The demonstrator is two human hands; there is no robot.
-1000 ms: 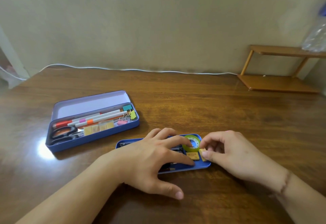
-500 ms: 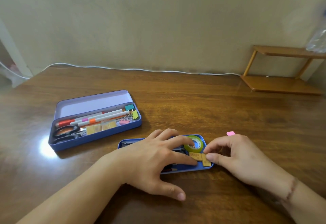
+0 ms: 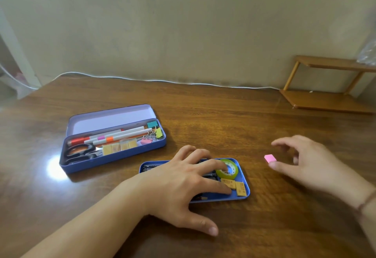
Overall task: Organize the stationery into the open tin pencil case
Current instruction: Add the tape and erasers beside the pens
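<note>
An open blue tin pencil case (image 3: 114, 157) with its lilac lid raised lies at the left, filled with markers, scissors, yellow blocks and binder clips. A shallow blue tray (image 3: 245, 193) lies in front of me, containing a green tape roll (image 3: 231, 171) and yellow blocks (image 3: 241, 188). My left hand (image 3: 183, 184) rests flat across the tray, fingers spread, fingertips at the tape. A small pink eraser (image 3: 270, 158) lies on the table to the tray's right. My right hand (image 3: 305, 162) hovers beside the eraser, fingers loosely curved and empty, thumb tip next to it.
A white cable (image 3: 162, 81) runs along the wall at the table's far edge. A small wooden shelf (image 3: 325, 101) stands at the back right with a clear plastic bag (image 3: 368, 52) on top. The wooden table (image 3: 203, 115) is glossy.
My right hand left the yellow blocks in the tray and moved right to the pink eraser, opening up. The left hand stayed on the tray.
</note>
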